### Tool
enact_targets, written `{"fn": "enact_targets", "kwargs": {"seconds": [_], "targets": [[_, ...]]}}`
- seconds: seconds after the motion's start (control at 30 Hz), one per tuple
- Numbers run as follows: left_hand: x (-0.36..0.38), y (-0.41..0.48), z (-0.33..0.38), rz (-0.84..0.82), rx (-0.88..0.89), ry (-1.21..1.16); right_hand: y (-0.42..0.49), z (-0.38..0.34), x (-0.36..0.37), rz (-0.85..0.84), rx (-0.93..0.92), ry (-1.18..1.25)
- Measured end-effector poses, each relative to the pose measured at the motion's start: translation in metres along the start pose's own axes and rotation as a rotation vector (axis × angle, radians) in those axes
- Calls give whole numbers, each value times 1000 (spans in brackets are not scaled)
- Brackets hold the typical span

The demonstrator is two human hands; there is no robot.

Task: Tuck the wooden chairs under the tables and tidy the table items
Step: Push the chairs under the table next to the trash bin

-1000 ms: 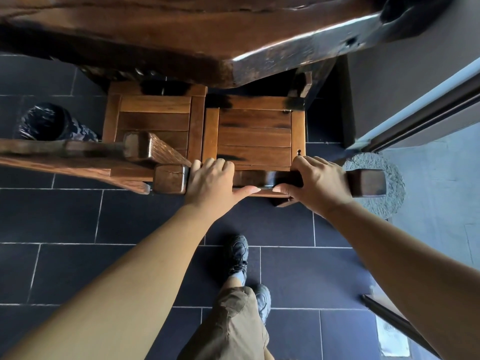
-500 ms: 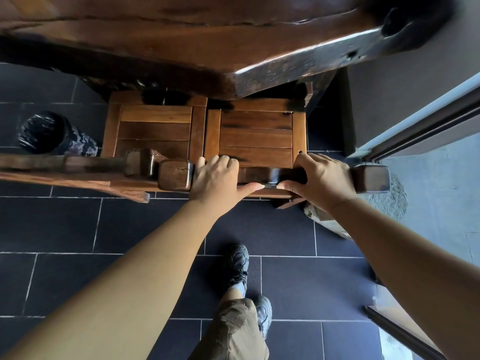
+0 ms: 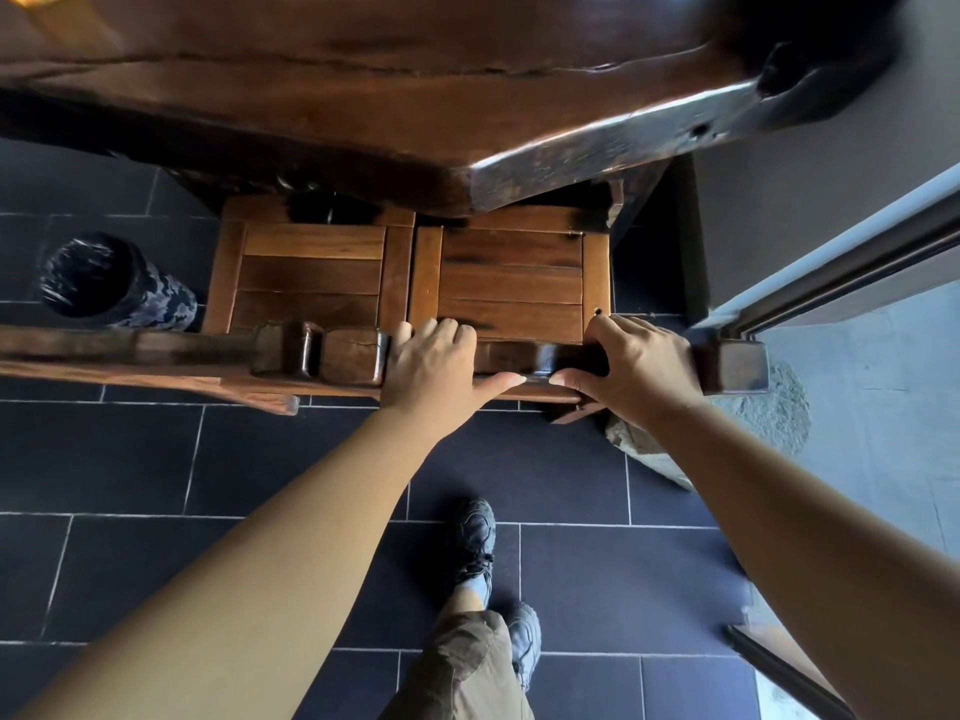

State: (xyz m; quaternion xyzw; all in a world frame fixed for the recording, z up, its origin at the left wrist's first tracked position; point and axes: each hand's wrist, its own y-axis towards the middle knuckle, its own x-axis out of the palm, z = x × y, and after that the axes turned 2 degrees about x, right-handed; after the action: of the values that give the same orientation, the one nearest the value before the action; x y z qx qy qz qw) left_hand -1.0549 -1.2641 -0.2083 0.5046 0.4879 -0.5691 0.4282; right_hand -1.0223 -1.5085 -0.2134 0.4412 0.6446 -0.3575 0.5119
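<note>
Two slatted wooden chairs stand side by side, their seats partly under the thick dark wooden table [image 3: 519, 96]. My left hand [image 3: 436, 368] and my right hand [image 3: 634, 368] both grip the top rail of the right chair [image 3: 511, 283], fingers over the rail and thumbs toward me. The left chair [image 3: 311, 272] touches it along the seat edge, and its rail runs off to the left. The far ends of both seats are hidden beneath the tabletop.
A black-lined bin with a camouflage pattern [image 3: 104, 283] stands on the dark tiled floor to the left of the chairs. A rough round stone [image 3: 769, 413] lies at the right by a door track [image 3: 852, 272]. My feet in dark shoes [image 3: 478, 543] are below.
The right chair has slid forward toward the table with both hands on its rail. Its rail end now lies level with the left chair's rail.
</note>
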Motion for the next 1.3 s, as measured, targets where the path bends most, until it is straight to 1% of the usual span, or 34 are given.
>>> {"fn": "enact_targets", "kwargs": {"seconds": [0.13, 0.27, 0.47, 0.57, 0.8, 0.93, 1.0, 1.13, 1.23, 1.3], "targets": [[-2, 0, 1, -7, -8, -4, 0, -2, -3, -25, 34, -6], [-4, -2, 2, -24, -25, -25, 0, -9, -9, -94, 97, -13], [-17, -8, 3, -116, -14, -139, -6, -25, -22, -265, 208, 13], [-32, -21, 1, -175, 22, -156, -17, -33, -35, -336, 203, 3], [-86, -75, 11, -163, 36, -177, -62, -57, -91, -347, 234, 92], [-113, -109, 16, -133, 49, -143, -88, -68, -123, -337, 173, 40], [-121, -127, 19, -127, 36, -162, -99, -72, -135, -341, 163, 27], [-133, -164, 24, -146, -11, -174, -127, -76, -149, -376, 175, -33], [-135, -189, 26, -164, -2, -107, -150, -77, -153, -373, 161, -49], [-136, -203, 28, -164, -22, -122, -162, -79, -154, -367, 149, -41]]}}
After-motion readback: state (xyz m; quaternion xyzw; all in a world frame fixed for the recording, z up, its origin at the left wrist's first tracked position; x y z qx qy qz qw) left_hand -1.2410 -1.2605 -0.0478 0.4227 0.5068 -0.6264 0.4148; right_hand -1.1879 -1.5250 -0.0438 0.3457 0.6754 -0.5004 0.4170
